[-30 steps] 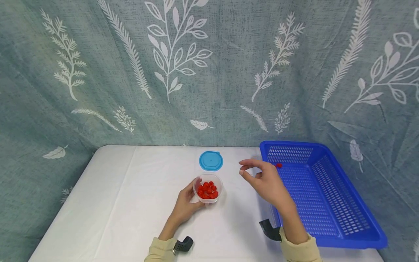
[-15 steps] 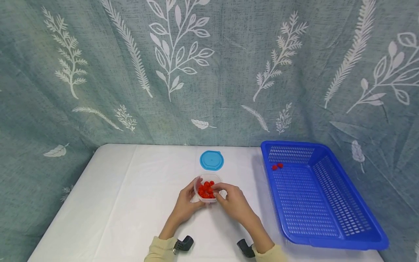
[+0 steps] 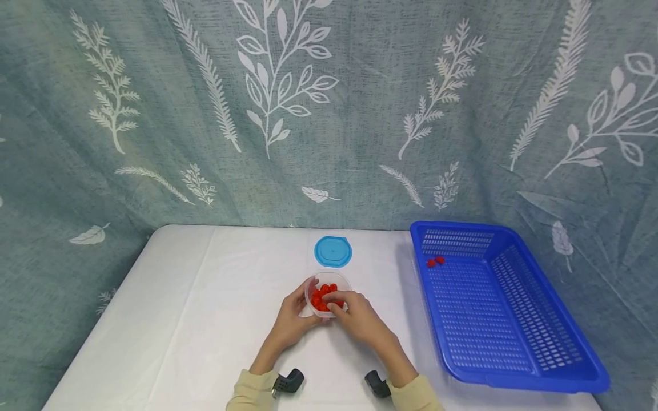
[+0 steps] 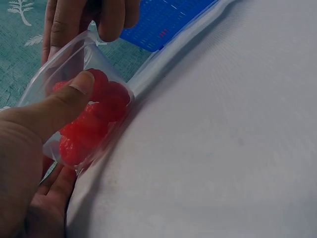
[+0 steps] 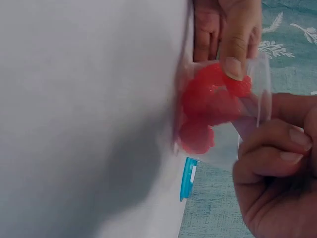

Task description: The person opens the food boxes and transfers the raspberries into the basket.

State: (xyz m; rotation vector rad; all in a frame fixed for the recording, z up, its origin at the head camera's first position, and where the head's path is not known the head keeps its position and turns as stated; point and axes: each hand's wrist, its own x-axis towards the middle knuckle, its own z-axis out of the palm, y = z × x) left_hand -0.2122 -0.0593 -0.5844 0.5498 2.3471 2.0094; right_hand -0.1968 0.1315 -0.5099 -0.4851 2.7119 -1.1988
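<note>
Item: small clear plastic cup (image 3: 328,295), round, lidless, standing on the white cloth-covered table (image 3: 205,319), near the middle, towards the person

Contents: a heap of small red soft-looking balls (image 3: 321,297), filling the lower part of the cup; through the wall they show pressed close together (image 4: 94,119)

Left hand (image 3: 293,319): curled round the cup's left side, thumb on the wall (image 4: 64,104), holding it upright on the table

Right hand (image 3: 357,317): fingertips (image 3: 334,299) dipped over the rim among the balls, fingers bent and narrow as for a pinch; whether one ball is already gripped, I cannot tell, since the fingers hide it

Accessory: round light-blue plastic lid (image 3: 333,252), lying flat just behind the cup, apart from it

Receiver: blue perforated plastic basket (image 3: 514,342), rectangular, at the right end of the table, well apart from the cup; two red balls (image 3: 434,261) lie in its far left corner

Handling note, as a judgement: pinch a single ball from the top of the heap with thumb and forefinger, lightly, since the balls look soft; lift straight up clear of the rim; keep the left hand firm so the light cup neither tips nor slides
</note>
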